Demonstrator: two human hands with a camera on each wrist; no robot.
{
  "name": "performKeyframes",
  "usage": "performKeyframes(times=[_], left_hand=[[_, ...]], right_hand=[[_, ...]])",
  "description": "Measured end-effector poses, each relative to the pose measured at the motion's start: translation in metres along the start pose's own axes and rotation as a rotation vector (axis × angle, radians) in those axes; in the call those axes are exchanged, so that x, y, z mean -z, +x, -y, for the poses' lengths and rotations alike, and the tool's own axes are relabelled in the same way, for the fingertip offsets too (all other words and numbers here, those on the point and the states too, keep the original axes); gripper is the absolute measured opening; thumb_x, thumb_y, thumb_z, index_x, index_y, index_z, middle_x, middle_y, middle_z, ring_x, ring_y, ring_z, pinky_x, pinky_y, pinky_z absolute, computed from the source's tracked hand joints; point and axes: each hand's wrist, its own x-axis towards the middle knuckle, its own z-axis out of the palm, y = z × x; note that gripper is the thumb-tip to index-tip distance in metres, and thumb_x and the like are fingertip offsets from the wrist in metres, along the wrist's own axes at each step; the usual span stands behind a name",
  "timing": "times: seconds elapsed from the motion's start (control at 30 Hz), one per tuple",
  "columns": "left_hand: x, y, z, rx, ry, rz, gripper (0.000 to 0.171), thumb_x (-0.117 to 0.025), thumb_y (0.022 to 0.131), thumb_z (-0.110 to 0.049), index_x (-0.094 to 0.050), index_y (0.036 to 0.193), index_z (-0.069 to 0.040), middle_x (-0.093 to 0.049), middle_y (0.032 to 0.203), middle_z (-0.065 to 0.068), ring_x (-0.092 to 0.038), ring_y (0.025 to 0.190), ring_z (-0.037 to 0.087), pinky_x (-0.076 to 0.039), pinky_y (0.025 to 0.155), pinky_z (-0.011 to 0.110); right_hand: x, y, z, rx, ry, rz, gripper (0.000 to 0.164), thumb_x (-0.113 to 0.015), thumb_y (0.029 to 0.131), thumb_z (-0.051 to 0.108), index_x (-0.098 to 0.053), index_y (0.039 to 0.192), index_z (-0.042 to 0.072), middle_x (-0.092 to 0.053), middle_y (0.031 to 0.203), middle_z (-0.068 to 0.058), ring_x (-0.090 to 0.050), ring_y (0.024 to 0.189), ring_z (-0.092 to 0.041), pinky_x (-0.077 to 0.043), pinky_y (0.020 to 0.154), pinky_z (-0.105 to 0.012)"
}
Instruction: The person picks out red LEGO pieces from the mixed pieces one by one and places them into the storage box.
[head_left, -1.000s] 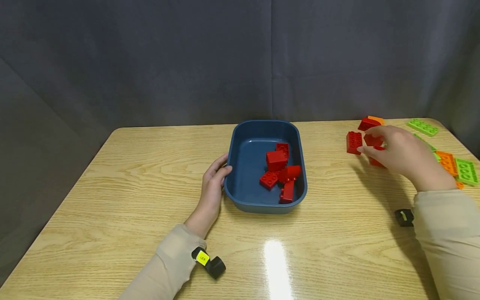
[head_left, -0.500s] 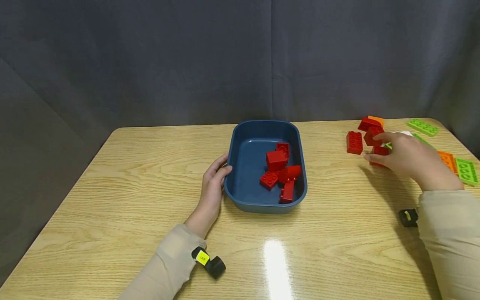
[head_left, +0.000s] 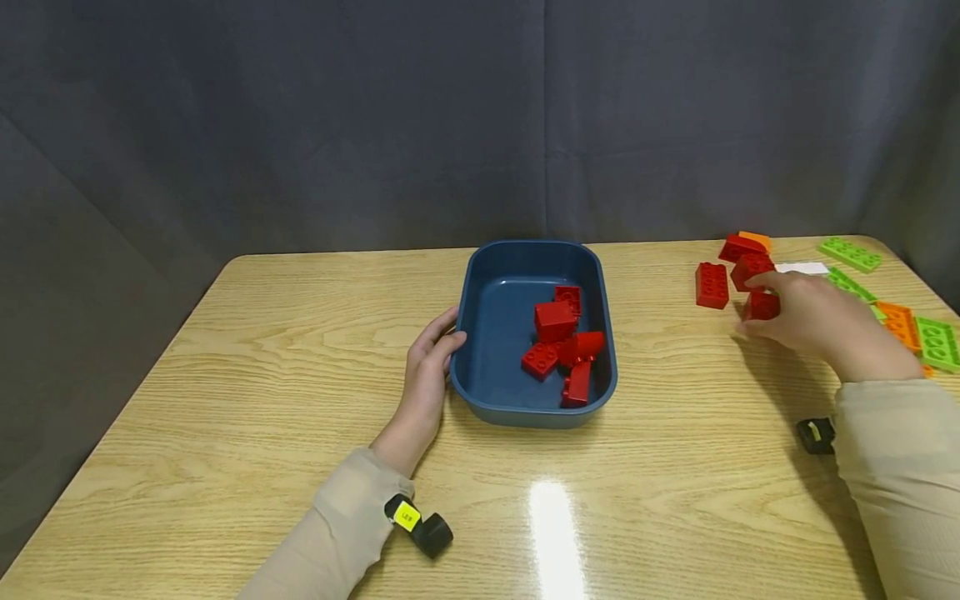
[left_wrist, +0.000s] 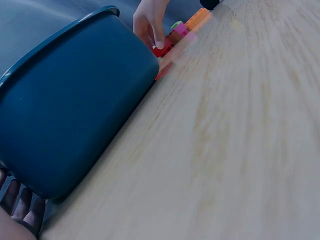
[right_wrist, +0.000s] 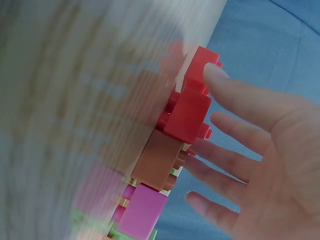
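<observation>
In the head view my left hand [head_left: 427, 375] rests against the left wall of a blue plastic tub [head_left: 480, 410], its thumb at the rim. The left wrist view shows its fingers low beside the tub [left_wrist: 75, 105]. Several red toy building bricks [head_left: 554, 321] lie inside, toward the right. At the right of the table my right hand [head_left: 821, 321] reaches over a red brick [head_left: 762, 306], thumb on the near side and fingers on the far side. In the right wrist view its fingers are spread and the thumb overlaps a red brick [right_wrist: 197, 70]; contact is unclear.
Other red bricks [head_left: 712, 285] lie left of and behind my right hand. Orange pieces [head_left: 898, 327], green plates [head_left: 850, 253] and a white piece [head_left: 801, 268] lie around it. A brown brick [right_wrist: 159, 160] and a pink brick [right_wrist: 142, 212] show in the right wrist view. A dark curtain [head_left: 375, 125] hangs behind.
My right hand has moved right, away from the leftmost red brick, then lowered around a nearer red brick. My left hand and the tub stay in place.
</observation>
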Motion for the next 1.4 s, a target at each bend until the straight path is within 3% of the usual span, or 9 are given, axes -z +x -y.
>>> performKeyframes(times=[0.3,0.5,0.73,1.03,1.4], left_hand=[[-0.0003,-0.0007,-0.0011,-0.008,0.0,0.003,0.048,-0.047,0.089,-0.012,-0.048,0.136,-0.005,-0.048,0.141,0.015,-0.048,0.122,0.025,-0.036,0.108,0.046],[-0.0008,-0.0009,-0.0009,-0.003,0.001,0.004,0.048,-0.048,0.088,-0.013,-0.048,0.136,-0.006,-0.048,0.141,0.015,-0.048,0.122,0.025,-0.037,0.107,0.045],[0.0,-0.0004,-0.0011,0.002,0.001,-0.002,0.048,-0.048,0.089,-0.014,-0.049,0.136,-0.006,-0.049,0.141,0.013,-0.048,0.121,0.023,-0.037,0.107,0.044],[0.0003,0.0006,0.0005,0.0,0.002,0.003,0.047,-0.048,0.089,-0.014,-0.049,0.136,-0.006,-0.049,0.141,0.013,-0.048,0.122,0.023,-0.037,0.107,0.043],[0.0001,0.0007,0.0006,0.0,0.001,0.0,0.047,-0.047,0.089,-0.013,-0.049,0.136,-0.005,-0.049,0.14,0.014,-0.05,0.12,0.024,-0.039,0.105,0.042]], right_hand=[[-0.0032,0.0023,-0.0001,0.052,-0.037,-0.024,0.063,-0.074,0.072,0.023,-0.052,0.125,-0.004,-0.06,0.113,-0.036,-0.054,0.093,-0.042,-0.047,0.076,-0.06],[-0.004,0.0056,-0.0014,0.078,-0.052,-0.039,0.059,-0.072,0.071,0.017,-0.054,0.122,-0.005,-0.062,0.107,-0.035,-0.055,0.083,-0.038,-0.047,0.072,-0.056],[-0.0039,0.0075,-0.0005,0.08,-0.065,-0.034,0.051,-0.066,0.077,0.014,-0.054,0.122,-0.004,-0.062,0.106,-0.034,-0.053,0.083,-0.038,-0.047,0.072,-0.055],[-0.0044,0.0078,-0.0021,0.075,-0.065,-0.027,0.054,-0.067,0.075,0.013,-0.053,0.124,-0.003,-0.06,0.111,-0.036,-0.053,0.084,-0.039,-0.047,0.073,-0.056],[-0.0002,0.0048,0.0048,0.079,-0.076,-0.043,0.05,-0.067,0.077,0.017,-0.054,0.121,-0.004,-0.063,0.096,-0.026,-0.053,0.075,-0.033,-0.047,0.066,-0.052]])
